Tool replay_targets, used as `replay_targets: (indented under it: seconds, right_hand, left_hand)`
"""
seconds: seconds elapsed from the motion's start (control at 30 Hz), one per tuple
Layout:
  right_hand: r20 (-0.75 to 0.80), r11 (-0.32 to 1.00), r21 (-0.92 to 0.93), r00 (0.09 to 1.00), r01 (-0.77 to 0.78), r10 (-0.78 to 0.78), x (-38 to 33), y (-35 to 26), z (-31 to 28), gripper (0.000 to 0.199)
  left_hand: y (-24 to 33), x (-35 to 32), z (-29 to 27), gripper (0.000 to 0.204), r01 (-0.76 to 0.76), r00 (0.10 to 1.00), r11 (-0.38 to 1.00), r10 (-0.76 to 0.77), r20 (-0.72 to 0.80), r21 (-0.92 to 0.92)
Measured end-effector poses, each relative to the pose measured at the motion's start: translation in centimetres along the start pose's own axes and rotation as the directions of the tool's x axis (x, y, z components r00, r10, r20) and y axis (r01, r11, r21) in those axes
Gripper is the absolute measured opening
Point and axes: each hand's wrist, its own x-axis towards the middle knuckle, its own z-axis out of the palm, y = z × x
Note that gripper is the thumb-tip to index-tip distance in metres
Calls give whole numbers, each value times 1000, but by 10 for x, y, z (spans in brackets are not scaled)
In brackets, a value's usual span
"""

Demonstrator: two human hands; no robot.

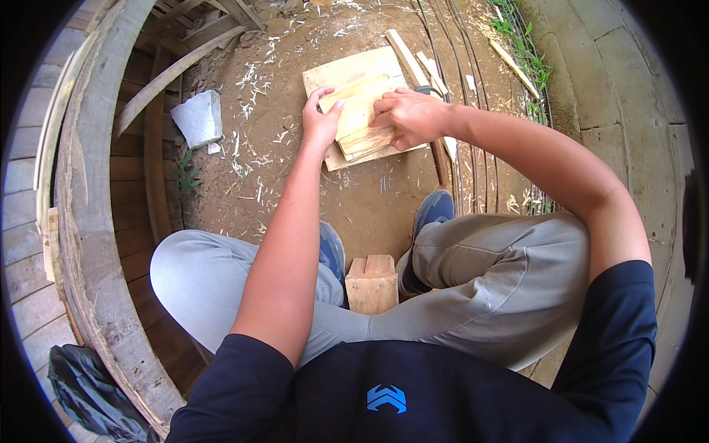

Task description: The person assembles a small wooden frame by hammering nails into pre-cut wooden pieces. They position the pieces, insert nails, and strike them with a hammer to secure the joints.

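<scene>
A small pale wooden board [357,112] lies over a wider wooden board [351,68] on the dirt ground in front of me. My left hand [320,122] grips the small board's left edge, thumb on the near side and fingers bent at the far corner. Over the right part of the stack, my right hand [415,118] is closed with its fingers curled against the wood; whatever they may pinch is hidden. A dark band [427,89] shows just beyond its knuckles, too little to name. Two thin nail-like pieces [385,184] rest on the dirt nearer to me.
Wood strips [405,55] and long dark rods [473,81] lie right of the boards. A pale stone block [198,119] sits at left, beside a timber frame [92,221]. Between my feet is a wooden block [372,286]. Paving [620,81] borders the right; shavings litter the dirt.
</scene>
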Motion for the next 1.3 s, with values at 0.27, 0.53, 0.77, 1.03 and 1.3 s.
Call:
replay_targets:
  seconds: [0.27,0.53,0.77,1.03,1.3]
  right_hand:
    - [-67,999,-19,997,26,-27,-2,-2,13,57]
    - [-54,993,-108,997,43,-49,-6,-5,13,51]
    - [-61,972,-141,978,188,-198,-21,21,21,59]
    - [27,913,-255,946,318,-322,-37,38,7,73]
    - [-5,961,-175,975,216,-220,-39,22,8,60]
  left_hand:
    - [6,-5,2,37,-5,1000,999,5,-6,32]
    - [9,-9,2,37,-15,1000,1000,15,-7,25]
    - [-3,-13,3,97,-72,987,988,51,155,134]
    - [7,-26,1,157,-165,953,907,45,300,387]
    - [6,-22,-2,163,-76,952,940,-30,305,332]
